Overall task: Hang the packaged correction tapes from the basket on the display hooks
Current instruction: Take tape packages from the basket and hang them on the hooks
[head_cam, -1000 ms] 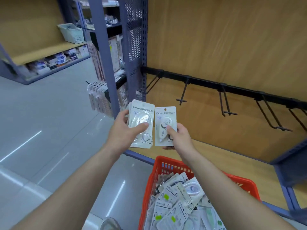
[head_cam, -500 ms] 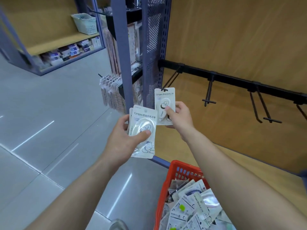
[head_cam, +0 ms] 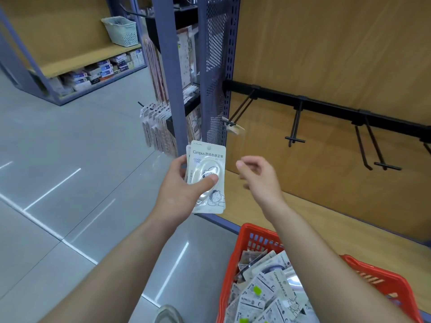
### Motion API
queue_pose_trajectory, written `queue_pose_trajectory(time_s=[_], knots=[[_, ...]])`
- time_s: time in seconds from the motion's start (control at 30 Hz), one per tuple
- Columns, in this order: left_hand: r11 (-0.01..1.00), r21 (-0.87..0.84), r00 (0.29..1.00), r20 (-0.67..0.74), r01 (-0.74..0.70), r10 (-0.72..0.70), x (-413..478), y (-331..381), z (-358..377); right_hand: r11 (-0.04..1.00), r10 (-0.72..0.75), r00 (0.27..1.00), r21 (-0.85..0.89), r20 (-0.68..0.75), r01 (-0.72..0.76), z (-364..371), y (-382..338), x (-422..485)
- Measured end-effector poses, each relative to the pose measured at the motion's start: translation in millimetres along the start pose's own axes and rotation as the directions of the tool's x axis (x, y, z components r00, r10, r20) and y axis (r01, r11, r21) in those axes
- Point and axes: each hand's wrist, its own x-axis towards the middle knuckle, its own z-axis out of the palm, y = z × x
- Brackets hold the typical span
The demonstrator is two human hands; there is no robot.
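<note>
- Partly blurred, one correction tape pack (head_cam: 235,129) hung on the leftmost hook (head_cam: 241,108) — its print unreadable.
- Left hand (head_cam: 179,194) fingers gripped a stack of packs (head_cam: 207,164); the basket (head_cam: 233,264) was cut off below.
- Right hand (head_cam: 258,176), holding that pack a moment earlier, was empty — fingers loosely curled.

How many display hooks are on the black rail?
4: leftmost hook beside the perforated post, second hook, third hook, fourth hook cut off at the right edge; more may lie beyond.
</note>
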Motion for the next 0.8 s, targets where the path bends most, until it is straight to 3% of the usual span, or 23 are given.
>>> queue_pose_trajectory(time_s=[0.1, 0.23, 0.43, 0.8], knots=[[1.000, -0.003, 1.000, 0.003, 0.000, 0.000, 0.1, -0.5, 4.3, 0.992, -0.009, 0.979, 0.126, 0.204, -0.017, -1.6, -5.0, -37.1], [0.999, -0.036, 1.000, 0.026, 0.000, 0.001, -2.1, 1.4, 7.5, 0.988, -0.025, 0.961, 0.153, 0.274, -0.018, 1.1, -10.2, -52.6], [0.997, -0.080, 0.999, 0.049, -0.005, 0.009, -4.4, 4.0, 10.5, 0.976, -0.027, 0.968, 0.215, 0.250, -0.028, 1.9, -15.9, -53.2], [1.000, -0.023, 0.999, -0.037, -0.021, 0.020, 4.7, -2.4, -11.8, 0.940, 0.120, 0.991, 0.315, 0.060, -0.133, 2.7, -20.9, -28.6]])
